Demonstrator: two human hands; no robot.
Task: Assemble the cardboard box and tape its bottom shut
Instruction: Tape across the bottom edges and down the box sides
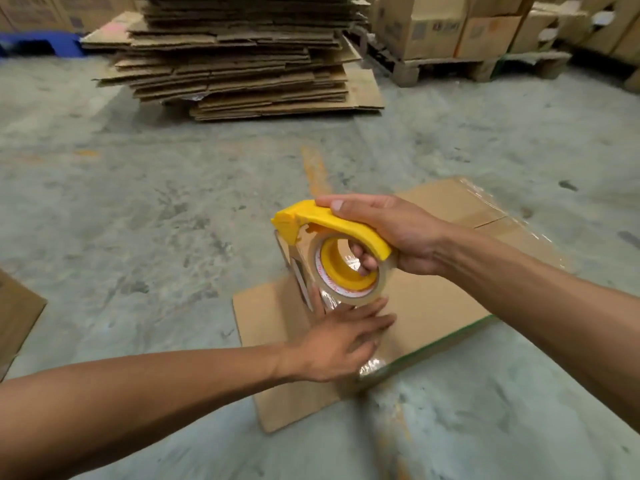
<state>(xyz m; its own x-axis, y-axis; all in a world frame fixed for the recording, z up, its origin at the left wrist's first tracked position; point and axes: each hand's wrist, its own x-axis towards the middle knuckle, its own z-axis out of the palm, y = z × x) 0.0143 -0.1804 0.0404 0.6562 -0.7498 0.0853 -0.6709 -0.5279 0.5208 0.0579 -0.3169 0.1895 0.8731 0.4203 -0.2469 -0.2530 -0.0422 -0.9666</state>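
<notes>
Two hands work over one box (pixel 433 306), which sits on the concrete floor (pixel 138 220) with its closed flaps facing up, a little to the person's right. Clear tape already shines along its far right edge and at its near corner, so my guess is the bottom seam is partly sealed and another strip is being laid.

Just above the box's middle, the right hand (pixel 398 233) holds a yellow dispenser (pixel 329 233), fingers hooked through the core of the tape roll (pixel 349 268) and thumb pressed on the handle. That hold keeps the cutter end pointing away and down, ready to draw tape across the flaps. The left hand (pixel 339 344) lies flat and open on the cardboard near the box's near edge, gripping nothing; it seems to be pinning down the loose tape end, though blur hides the exact contact.

Farther off, a tall stack of flattened boxes (pixel 235 53) stands at the far side of the floor, with full cartons on a pallet (pixel 446 65) to its right. Another piece of cardboard (pixel 14 317) pokes in at the left edge. Nothing lies in the dispenser's way across the box; only the left hand itself sits along the tape line.
</notes>
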